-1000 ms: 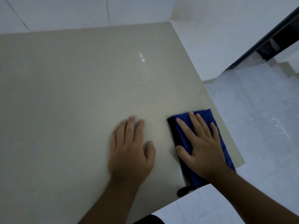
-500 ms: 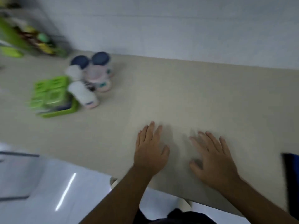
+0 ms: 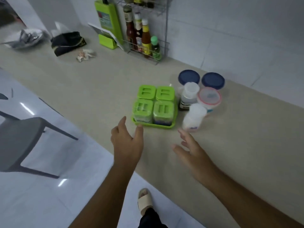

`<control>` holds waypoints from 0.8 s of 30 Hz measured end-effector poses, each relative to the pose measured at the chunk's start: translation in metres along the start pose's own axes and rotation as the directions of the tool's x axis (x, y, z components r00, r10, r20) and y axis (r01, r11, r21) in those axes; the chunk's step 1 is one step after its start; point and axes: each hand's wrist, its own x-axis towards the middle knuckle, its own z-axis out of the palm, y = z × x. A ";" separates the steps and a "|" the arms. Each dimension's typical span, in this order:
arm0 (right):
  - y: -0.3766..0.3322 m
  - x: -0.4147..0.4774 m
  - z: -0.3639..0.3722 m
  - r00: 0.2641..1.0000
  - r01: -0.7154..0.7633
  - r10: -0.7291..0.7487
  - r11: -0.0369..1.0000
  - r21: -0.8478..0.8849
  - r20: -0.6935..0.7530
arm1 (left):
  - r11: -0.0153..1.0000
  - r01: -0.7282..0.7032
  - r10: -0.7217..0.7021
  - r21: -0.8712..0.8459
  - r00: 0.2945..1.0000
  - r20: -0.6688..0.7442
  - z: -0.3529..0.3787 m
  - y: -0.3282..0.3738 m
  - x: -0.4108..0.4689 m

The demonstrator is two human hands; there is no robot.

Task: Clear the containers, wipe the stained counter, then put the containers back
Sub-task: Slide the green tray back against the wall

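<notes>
1. Beige stone counter (image 3: 238, 137) is running from the upper left to the lower right, and both bare hands are hovering above its near edge.
2. The left hand (image 3: 126, 143) is reaching toward 12 o'clock, with the fingers spread apart and holding nothing; its fingertips are just beside the front rim of the green tray (image 3: 153, 125).
3. The right hand (image 3: 194, 153) is also reaching forward with the fingers apart and empty; it is blurred, and its fingertips are near the white bottle (image 3: 194, 117) at about 12 o'clock from it.
4. The green tray is carrying four green-lidded jars (image 3: 154, 102), standing two by two.
5. At 3 o'clock from the tray a group of containers is standing close together: the white bottle, a white-capped dark bottle (image 3: 188, 96), a pink-rimmed tub (image 3: 209, 97) and two blue-lidded jars (image 3: 189, 77) behind them.
6. At 12 o'clock from the tray a wire rack (image 3: 148, 46) with sauce bottles (image 3: 146, 37) is standing against the wall, and a green holder (image 3: 107, 25) is beside it at 9 o'clock.
7. At 10 o'clock a black bag (image 3: 67, 41) and crumpled paper (image 3: 85, 55) are lying on the counter.
8. A grey chair (image 3: 21, 137) is standing on the floor at 9 o'clock from the hands, and a foot in a beige slipper (image 3: 144, 201) is showing below the counter edge.
</notes>
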 end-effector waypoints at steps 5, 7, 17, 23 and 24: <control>-0.045 0.072 0.040 0.987 -0.092 0.117 0.975 0.203 -0.112 | 0.972 0.166 -0.127 -0.165 0.967 0.222 -0.001 0.008 0.097; -0.052 0.088 0.045 0.965 -0.118 0.172 0.959 0.256 -0.197 | 0.939 0.256 -0.162 -0.229 0.918 0.361 0.003 0.012 0.115; -0.074 0.108 0.045 0.944 -0.151 0.230 0.939 0.308 -0.237 | 0.882 0.331 -0.142 -0.336 0.865 0.480 -0.009 0.023 0.147; -0.119 0.097 0.022 0.967 -0.008 0.103 0.926 0.377 -0.233 | 0.897 0.206 -0.026 -0.391 0.908 0.418 -0.055 0.077 0.148; -0.128 0.093 0.013 0.970 0.017 0.078 0.924 0.382 -0.232 | 0.897 0.178 0.003 -0.405 0.913 0.408 -0.060 0.091 0.145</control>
